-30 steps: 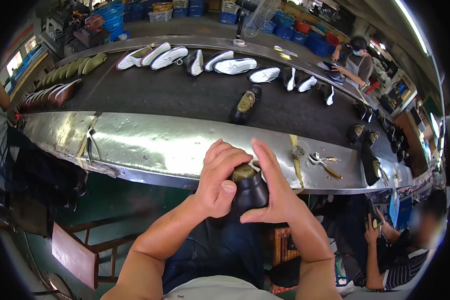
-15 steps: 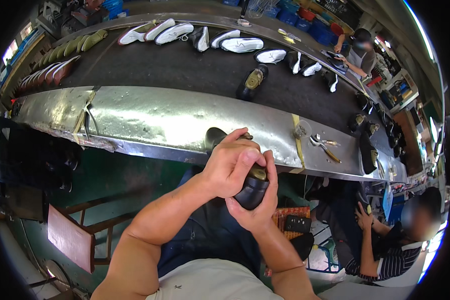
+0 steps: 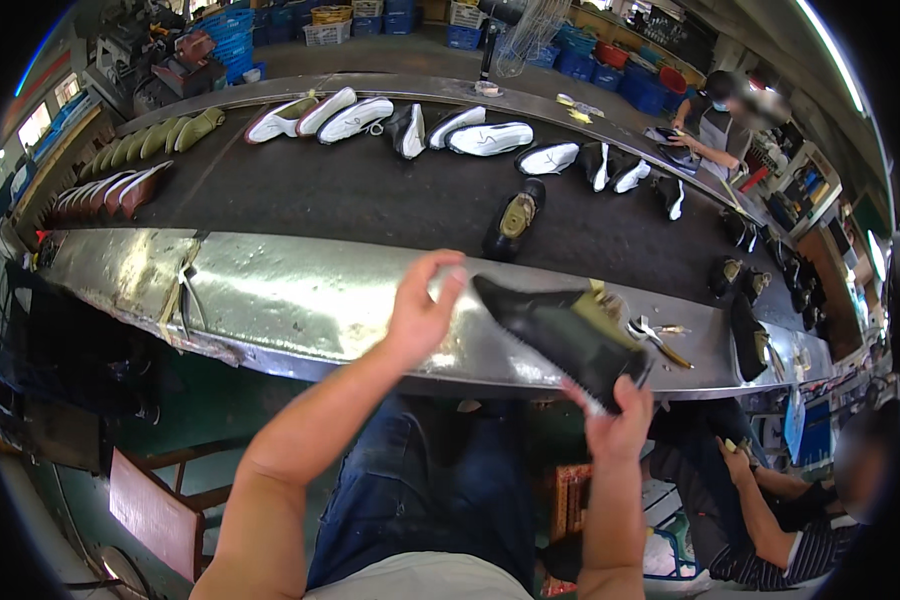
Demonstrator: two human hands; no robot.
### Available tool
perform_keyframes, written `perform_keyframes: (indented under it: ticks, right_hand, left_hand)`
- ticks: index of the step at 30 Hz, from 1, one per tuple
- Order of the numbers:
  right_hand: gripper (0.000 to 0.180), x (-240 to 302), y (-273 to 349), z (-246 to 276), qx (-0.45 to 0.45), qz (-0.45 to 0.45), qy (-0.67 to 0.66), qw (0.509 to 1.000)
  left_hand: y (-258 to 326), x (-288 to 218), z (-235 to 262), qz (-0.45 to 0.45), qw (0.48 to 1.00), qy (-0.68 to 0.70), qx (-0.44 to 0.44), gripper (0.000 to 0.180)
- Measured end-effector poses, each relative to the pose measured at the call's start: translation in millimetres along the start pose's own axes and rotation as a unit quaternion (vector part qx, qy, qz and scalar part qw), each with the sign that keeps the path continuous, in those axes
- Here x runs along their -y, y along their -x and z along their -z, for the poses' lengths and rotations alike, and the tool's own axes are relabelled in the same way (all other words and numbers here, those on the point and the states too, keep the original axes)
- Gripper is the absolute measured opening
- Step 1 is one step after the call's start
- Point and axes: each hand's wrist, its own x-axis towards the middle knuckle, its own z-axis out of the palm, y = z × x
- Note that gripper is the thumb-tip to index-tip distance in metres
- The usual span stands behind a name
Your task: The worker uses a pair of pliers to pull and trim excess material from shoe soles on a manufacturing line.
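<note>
Over the bench's metal edge [image 3: 300,300], my right hand [image 3: 618,420] grips the heel end of a black shoe [image 3: 560,335]. The shoe is tilted, its toe pointing up and left, with an olive-coloured part along its upper right side. My left hand [image 3: 425,310] is raised just left of the toe, apart from it. Its thumb and fingers are spread and hold nothing. Beyond the black shoe, on the dark conveyor surface [image 3: 370,190], stands another dark shoe [image 3: 515,222] with a brownish-gold top showing.
Pincers [image 3: 662,342] lie on the metal edge, right of the held shoe. White-soled shoes [image 3: 490,138] line the far side. Brown pieces [image 3: 140,190] and olive pieces [image 3: 175,135] sit far left. A stool [image 3: 155,515] stands lower left. A co-worker's hand [image 3: 738,465] is at right.
My left hand has let go of the shoe and moved up and left. My right hand has carried the shoe to the right and turned it on its side. The view has tilted up.
</note>
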Motion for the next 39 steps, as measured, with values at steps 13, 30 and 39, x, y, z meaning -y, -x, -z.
perform_keyframes:
  ticks: [13, 30, 39]
  right_hand:
    - [0.092, -42.0, -352.8, 145.9, -0.094, 0.041, 0.697, 0.71]
    - [0.062, 27.0, -132.9, 233.2, 0.0, 0.07, 0.815, 0.576]
    - [0.048, 12.4, -107.4, 281.9, -0.115, 0.078, 0.842, 0.522]
  left_hand:
    - [-212.1, 214.1, -11.3, 0.054, 0.925, -0.36, 0.107, 0.058]
    - [-379.2, 265.4, -139.2, 0.255, 0.819, -0.468, 0.214, 0.102]
    - [-329.7, 211.2, -116.9, 0.19, 0.789, -0.499, 0.303, 0.09]
